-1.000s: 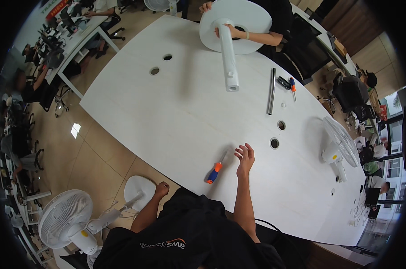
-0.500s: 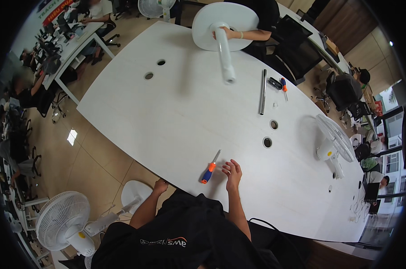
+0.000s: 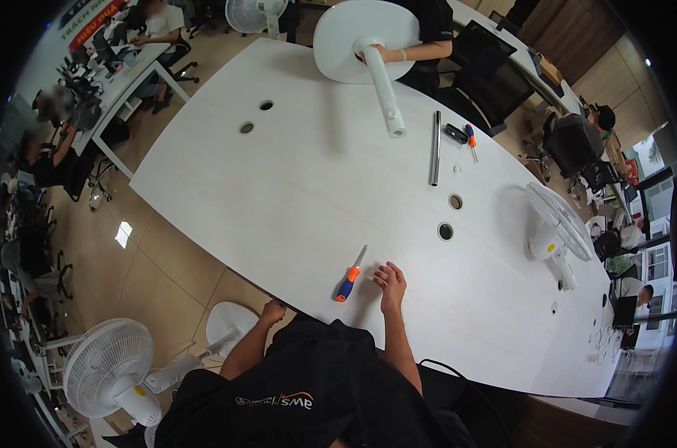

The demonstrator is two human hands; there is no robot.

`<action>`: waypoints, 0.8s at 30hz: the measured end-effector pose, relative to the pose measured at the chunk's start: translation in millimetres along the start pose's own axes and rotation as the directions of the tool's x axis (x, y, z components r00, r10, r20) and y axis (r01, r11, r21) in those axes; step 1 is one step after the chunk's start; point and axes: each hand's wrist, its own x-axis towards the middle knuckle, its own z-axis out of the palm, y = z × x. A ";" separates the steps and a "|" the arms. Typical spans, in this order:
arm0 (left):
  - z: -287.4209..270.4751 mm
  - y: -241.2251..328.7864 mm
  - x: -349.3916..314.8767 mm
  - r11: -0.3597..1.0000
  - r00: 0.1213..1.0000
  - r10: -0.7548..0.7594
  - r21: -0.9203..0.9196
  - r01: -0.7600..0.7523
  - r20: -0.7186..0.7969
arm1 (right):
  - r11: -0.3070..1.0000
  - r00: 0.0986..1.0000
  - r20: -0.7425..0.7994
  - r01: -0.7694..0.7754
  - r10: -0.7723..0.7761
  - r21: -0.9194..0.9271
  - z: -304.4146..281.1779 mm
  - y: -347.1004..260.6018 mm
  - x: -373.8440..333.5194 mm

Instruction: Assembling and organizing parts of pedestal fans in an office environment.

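My right hand [image 3: 391, 284] hovers over or rests on the white table [image 3: 301, 209] near its front edge, fingers apart and lightly curled, nothing in them. Just left of it lies a screwdriver [image 3: 348, 282] with a blue and orange handle, its tip pointing away from me. My left hand [image 3: 273, 310] is closed at the table's near edge; whatever its fingers hold, if anything, is hidden. Across the table, a co-worker's hand [image 3: 373, 54] grips the pole of a white fan stand [image 3: 385, 97]. The stand is tilted, its flat base [image 3: 338, 37] toward the co-worker.
A metal tube [image 3: 436, 149], a black object [image 3: 455, 134] and a smaller screwdriver [image 3: 471, 142] lie at the far right. A white fan head [image 3: 555, 220] rests on the right end. Another fan [image 3: 108, 369] stands at my lower left. Round holes [image 3: 445, 231] pierce the tabletop.
The co-worker's fan stand has shifted slightly, its pole's free end swinging a little to the right. My hands have barely moved; the whole view has shifted slightly.
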 end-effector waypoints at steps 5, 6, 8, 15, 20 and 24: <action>-5.2 -7.9 -5.8 0.999 0.999 -0.012 -0.053 0.010 -0.045 | 0.999 0.999 -0.007 -0.043 0.043 0.017 -3.1 14.4 6.9; -5.4 -8.0 -5.7 0.998 0.998 -0.015 -0.054 0.011 -0.062 | 0.999 0.999 -0.020 -0.039 0.039 0.036 -5.5 16.6 9.3; -4.6 -9.8 -7.8 0.996 0.995 -0.003 -0.090 -0.006 -0.098 | 0.999 0.999 -0.029 -0.035 0.035 0.006 -9.4 19.8 13.0; 0.2 -48.8 -13.2 0.982 0.994 -0.010 -0.186 -0.011 -0.109 | 1.000 0.999 -0.037 -0.014 0.013 -0.019 -10.4 23.1 14.2; -12.6 -83.4 -4.3 0.996 0.997 -0.040 -0.081 0.035 -0.062 | 0.998 0.993 -0.114 0.005 -0.012 -0.063 5.7 19.9 25.7; -14.3 -54.0 -3.8 0.992 0.997 -0.060 -0.115 0.054 -0.051 | 0.994 0.989 -0.142 0.016 -0.031 -0.112 4.1 -3.6 49.0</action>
